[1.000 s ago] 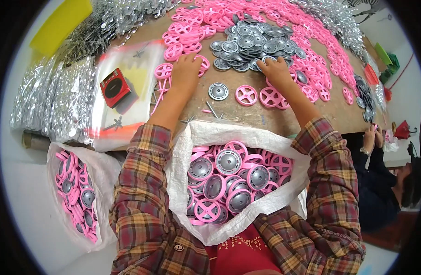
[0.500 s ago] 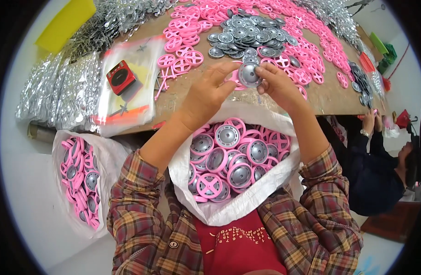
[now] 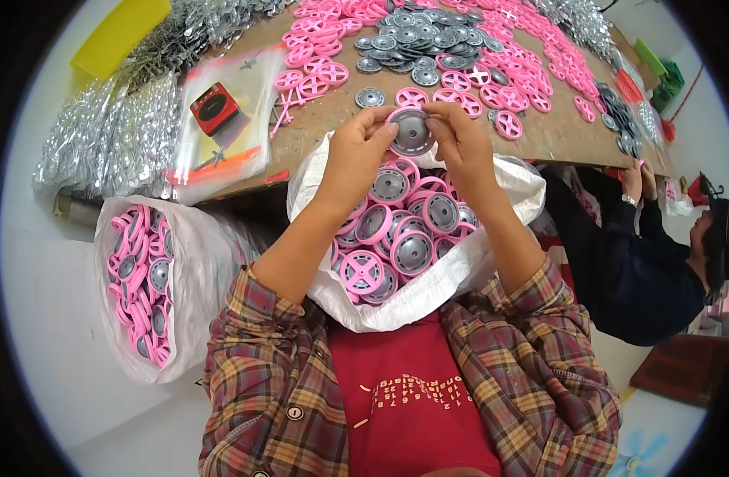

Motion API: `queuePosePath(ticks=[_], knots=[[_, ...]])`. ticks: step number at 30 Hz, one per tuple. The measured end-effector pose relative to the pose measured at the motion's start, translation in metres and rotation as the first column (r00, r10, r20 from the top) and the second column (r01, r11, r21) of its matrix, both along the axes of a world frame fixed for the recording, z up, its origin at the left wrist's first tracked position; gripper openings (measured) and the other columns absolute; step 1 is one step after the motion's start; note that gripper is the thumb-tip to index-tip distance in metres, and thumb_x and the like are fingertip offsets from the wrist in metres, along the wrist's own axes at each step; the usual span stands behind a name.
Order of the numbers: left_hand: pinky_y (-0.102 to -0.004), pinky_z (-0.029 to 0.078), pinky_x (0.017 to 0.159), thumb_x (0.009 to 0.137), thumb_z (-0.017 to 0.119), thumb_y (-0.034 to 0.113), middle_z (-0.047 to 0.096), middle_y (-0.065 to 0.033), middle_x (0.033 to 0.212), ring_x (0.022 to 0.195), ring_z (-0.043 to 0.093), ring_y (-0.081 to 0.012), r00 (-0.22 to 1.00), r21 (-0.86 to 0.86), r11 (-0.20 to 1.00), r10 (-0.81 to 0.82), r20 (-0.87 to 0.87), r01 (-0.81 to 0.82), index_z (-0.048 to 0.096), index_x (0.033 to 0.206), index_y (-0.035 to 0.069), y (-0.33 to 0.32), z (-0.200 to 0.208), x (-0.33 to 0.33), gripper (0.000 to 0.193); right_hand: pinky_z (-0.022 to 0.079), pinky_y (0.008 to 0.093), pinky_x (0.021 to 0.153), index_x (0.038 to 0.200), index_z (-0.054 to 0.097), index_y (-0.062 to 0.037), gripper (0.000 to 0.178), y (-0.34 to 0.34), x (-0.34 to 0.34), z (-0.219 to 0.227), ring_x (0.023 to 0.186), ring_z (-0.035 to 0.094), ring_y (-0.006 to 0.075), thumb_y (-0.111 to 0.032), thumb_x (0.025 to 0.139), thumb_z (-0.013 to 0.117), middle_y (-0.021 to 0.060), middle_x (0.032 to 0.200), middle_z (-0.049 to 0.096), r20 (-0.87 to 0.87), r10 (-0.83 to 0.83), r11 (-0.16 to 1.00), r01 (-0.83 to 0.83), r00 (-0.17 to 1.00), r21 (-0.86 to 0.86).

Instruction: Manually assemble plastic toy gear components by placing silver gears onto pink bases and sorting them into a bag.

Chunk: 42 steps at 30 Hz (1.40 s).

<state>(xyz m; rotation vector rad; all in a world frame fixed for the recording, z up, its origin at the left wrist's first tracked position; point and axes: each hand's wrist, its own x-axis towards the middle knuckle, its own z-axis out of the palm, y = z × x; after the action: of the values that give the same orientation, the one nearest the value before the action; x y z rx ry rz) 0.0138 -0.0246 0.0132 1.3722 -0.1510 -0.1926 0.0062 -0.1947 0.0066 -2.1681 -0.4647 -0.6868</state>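
Between my hands is a toy wheel (image 3: 413, 131), a grey hubcap disc set in a pink ring, held at the table's near edge. My left hand (image 3: 359, 151) is closed on its left rim, thumb toward the disc. From the right, the fingers and thumb of my right hand (image 3: 464, 145) grip the other side. Just below, a white woven sack (image 3: 396, 314) sits against me, full of assembled wheels (image 3: 413, 253). Beyond my hands lie a pile of loose grey hubcaps (image 3: 416, 36) and many pink spoked rings (image 3: 508, 125). One hubcap (image 3: 370, 98) lies apart, near my left fingertips.
A second sack (image 3: 197, 270) of wheels stands at the left. On the table (image 3: 301, 147), a red device (image 3: 213, 109) rests on clear plastic bags, beside silvery packets (image 3: 102, 151). A yellow bin (image 3: 114, 40) is far left. At right, another person (image 3: 646, 262) works at the table edge.
The hubcap from my right hand now sits in a pink ring, gripped by both hands. My hands have come closer together and slightly left. The sack's near rim sits higher in view.
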Motion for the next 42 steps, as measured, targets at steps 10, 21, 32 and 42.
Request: queuePosePath(ticks=[10, 21, 32, 42], knots=[[-0.0217, 0.049, 0.068, 0.090, 0.053, 0.008, 0.064, -0.0071, 0.099, 0.080, 0.060, -0.0085, 0.987, 0.217, 0.967, -0.147, 0.066, 0.130, 0.058, 0.112, -0.002, 0.007, -0.008, -0.023, 0.025, 0.038, 0.0180, 0.051, 0.105, 0.054, -0.0019, 0.016, -0.006, -0.033, -0.007, 0.061, 0.050, 0.0033, -0.013, 0.093, 0.053, -0.0007, 0.080, 0.057, -0.512, 0.256, 0.920, -0.044, 0.820, 0.390], [-0.0355, 0.051, 0.075, 0.079, 0.065, 0.021, 0.069, -0.0128, 0.090, 0.085, 0.066, -0.0268, 0.906, 0.650, 0.713, -0.049, 0.421, -0.263, 0.067, 0.099, 0.006, 0.053, -0.034, 0.071, 0.025, 0.047, 0.0260, 0.058, 0.100, 0.064, -0.0039, 0.022, -0.030, 0.090, -0.009, 0.067, 0.061, 0.0128, -0.022, 0.089, 0.058, 0.0044, 0.086, 0.066, -0.544, 0.084, 0.981, -0.164, 0.835, -0.100], [-0.0403, 0.046, 0.081, 0.077, 0.066, 0.015, 0.061, -0.0117, 0.104, 0.100, 0.057, -0.0306, 0.600, 0.625, 0.347, -0.189, 0.777, -0.700, 0.065, 0.096, 0.010, 0.079, -0.087, 0.186, 0.020, 0.047, 0.0384, 0.083, 0.116, 0.059, -0.0082, 0.050, 0.039, 0.182, -0.072, 0.102, 0.058, 0.0332, -0.013, 0.068, 0.073, 0.0151, 0.109, 0.060, -0.254, 0.050, 0.862, -0.170, 0.966, -0.477], [-0.0357, 0.051, 0.079, 0.087, 0.061, 0.016, 0.061, -0.0088, 0.105, 0.091, 0.061, -0.0228, 0.970, 0.516, 0.824, 0.166, 0.176, -0.234, 0.057, 0.096, 0.003, 0.044, -0.045, 0.152, 0.017, 0.048, 0.0245, 0.066, 0.107, 0.060, -0.0031, 0.026, 0.010, 0.159, -0.022, 0.072, 0.060, 0.0129, -0.012, 0.083, 0.065, 0.0066, 0.086, 0.061, -0.566, 0.356, 0.870, -0.043, 0.743, 0.491]])
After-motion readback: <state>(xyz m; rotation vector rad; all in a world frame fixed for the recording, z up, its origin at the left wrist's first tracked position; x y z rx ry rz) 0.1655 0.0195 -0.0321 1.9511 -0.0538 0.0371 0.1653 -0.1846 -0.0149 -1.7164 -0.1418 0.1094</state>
